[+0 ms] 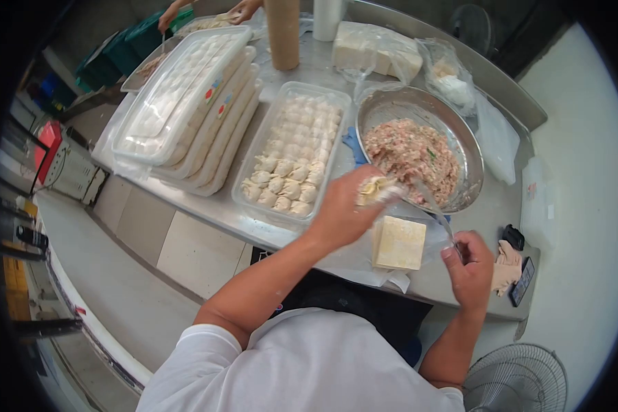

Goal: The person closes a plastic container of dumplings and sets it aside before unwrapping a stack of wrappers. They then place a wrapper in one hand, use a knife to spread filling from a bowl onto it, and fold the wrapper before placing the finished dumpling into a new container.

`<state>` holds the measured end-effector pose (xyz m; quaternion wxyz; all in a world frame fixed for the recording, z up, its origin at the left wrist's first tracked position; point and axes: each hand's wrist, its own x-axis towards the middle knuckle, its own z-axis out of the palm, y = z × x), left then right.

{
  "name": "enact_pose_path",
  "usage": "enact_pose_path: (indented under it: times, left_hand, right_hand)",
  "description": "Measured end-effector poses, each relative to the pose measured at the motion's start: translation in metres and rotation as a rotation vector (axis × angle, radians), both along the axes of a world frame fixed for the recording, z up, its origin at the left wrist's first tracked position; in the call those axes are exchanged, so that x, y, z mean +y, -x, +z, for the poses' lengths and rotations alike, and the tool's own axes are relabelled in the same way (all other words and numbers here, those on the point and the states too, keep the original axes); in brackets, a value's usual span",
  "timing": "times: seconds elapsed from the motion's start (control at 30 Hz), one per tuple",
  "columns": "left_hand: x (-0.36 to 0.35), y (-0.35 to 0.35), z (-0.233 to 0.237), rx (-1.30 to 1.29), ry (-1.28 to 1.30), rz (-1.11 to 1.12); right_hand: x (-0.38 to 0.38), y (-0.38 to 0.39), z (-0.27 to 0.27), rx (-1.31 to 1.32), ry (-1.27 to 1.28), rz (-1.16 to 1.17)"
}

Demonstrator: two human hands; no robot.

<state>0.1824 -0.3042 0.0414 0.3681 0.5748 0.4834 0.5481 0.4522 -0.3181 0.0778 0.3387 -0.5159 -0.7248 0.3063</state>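
My left hand (345, 206) is closed around a partly gathered dumpling (375, 190), its pale wrapper showing between the fingers beside the meat bowl. In my right hand (470, 268) is the handle of a narrow, flat metal spreader (434, 204), its far end at the filling. Pinkish minced meat filling (412, 154) with green bits is heaped in a round steel bowl (470, 168). Below the bowl, a square stack of yellowish wrappers (399, 244) lies on white paper. Left of my left hand, a clear plastic tray (254, 206) holds rows of formed dumplings (292, 175).
Lidded trays of dumplings (199, 103) are stacked at the left. Behind stand a brown cylinder (282, 34) and a plastic-wrapped pale block (378, 51). A phone (522, 281) lies at the right edge, above a fan (518, 378). Another person's hands (244, 9) are at the far left.
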Motion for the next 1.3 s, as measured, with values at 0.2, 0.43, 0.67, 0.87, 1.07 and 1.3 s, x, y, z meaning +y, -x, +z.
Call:
enact_pose_path:
  times: [0.2,0.43,0.67,0.87,1.07,1.3]
  left_hand:
    - [-0.016,-0.054,-0.004,-0.542,-0.011,-0.331]
    - [-0.022,-0.023,0.005,0.133,-0.370,-0.283]
    - [0.010,0.056,0.006,0.501,-0.351,-0.322]
    - [0.062,0.144,-0.003,0.786,-0.015,-0.060]
    - [0.066,0.136,-0.009,0.681,0.228,-0.207]
    - [0.061,0.124,0.000,1.006,0.183,-0.260]
  right_hand:
    - [-0.021,0.067,-0.031,0.659,0.276,0.131]
    - [-0.014,0.075,-0.032,1.077,0.444,0.081]
    - [-0.014,0.066,-0.035,0.824,0.534,0.179]
    - [-0.012,0.035,-0.046,0.679,0.438,0.070]
    - [-0.011,0.013,-0.044,0.600,0.432,-0.017]
    - [0.012,0.012,-0.019,0.140,0.202,-0.062]
